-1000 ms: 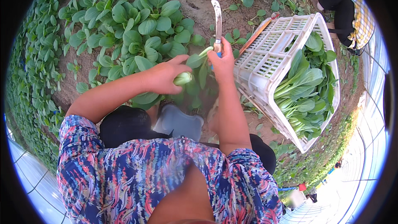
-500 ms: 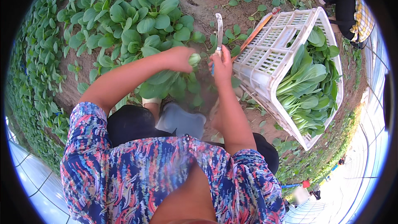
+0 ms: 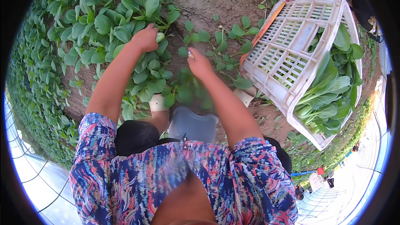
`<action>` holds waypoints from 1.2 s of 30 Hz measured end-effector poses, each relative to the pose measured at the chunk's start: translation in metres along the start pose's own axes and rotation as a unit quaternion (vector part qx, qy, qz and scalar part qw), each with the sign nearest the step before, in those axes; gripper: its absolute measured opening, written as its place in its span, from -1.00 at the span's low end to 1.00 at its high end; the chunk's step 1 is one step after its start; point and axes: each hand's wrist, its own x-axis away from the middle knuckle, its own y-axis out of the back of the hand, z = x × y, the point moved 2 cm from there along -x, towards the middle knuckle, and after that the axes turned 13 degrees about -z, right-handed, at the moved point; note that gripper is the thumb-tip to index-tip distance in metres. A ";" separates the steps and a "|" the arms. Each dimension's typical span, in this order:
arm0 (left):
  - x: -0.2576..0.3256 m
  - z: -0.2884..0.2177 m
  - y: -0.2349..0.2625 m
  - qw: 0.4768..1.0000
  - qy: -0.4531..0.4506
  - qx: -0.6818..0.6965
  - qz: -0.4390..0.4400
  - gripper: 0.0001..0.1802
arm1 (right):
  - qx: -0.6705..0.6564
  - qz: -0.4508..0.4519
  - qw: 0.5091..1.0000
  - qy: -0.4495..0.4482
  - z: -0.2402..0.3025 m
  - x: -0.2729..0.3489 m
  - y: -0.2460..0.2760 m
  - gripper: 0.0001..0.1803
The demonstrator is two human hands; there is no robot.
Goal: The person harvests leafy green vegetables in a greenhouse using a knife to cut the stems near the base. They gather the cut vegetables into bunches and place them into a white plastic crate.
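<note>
My left hand (image 3: 146, 38) is closed round a head of bok choy, whose pale stem end (image 3: 160, 37) pokes out at the finger side. More bok choy plants (image 3: 104, 23) crowd around that hand in the bed. To the right and a little nearer, my right hand (image 3: 199, 63) grips a knife (image 3: 182, 40) by its handle. Its thin blade slants up and left over the soil, apart from the stem end. The bok choy's leaves beneath my left hand merge with the plants, so their outline is hard to trace.
On the right a white slatted crate (image 3: 278, 64) lies tilted, with cut bok choy (image 3: 327, 96) inside its open side. An orange strap (image 3: 266, 26) runs along its edge. A pale plastic stool or tub (image 3: 193, 126) sits between my legs. Another person's dark-clothed leg shows at upper right.
My left hand has moved up and left with the bok choy, toward the growing plants. My right hand has shifted left, and the knife blade has tipped from upright to slanting left.
</note>
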 end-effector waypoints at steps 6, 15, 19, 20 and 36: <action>0.001 0.026 -0.012 0.999 -0.001 0.043 -0.027 -0.29 | -0.108 0.015 0.990 -0.091 -0.005 -0.033 -0.045 -0.53; 0.006 0.039 -0.013 0.995 0.003 0.088 -0.041 -0.31 | -0.197 0.069 0.953 -0.222 0.007 -0.034 -0.055 -0.63; 0.004 0.039 -0.020 0.996 -0.001 0.080 -0.028 -0.32 | -0.079 0.033 0.988 -0.127 -0.019 -0.046 -0.074 -0.60; 0.002 0.037 -0.021 0.996 -0.001 0.083 -0.016 -0.32 | -0.044 0.024 0.993 -0.104 -0.022 -0.049 -0.077 -0.58; 0.014 0.024 -0.034 0.999 -0.024 0.022 0.005 -0.38 | 0.215 0.103 0.970 -0.043 0.023 -0.050 -0.044 -0.44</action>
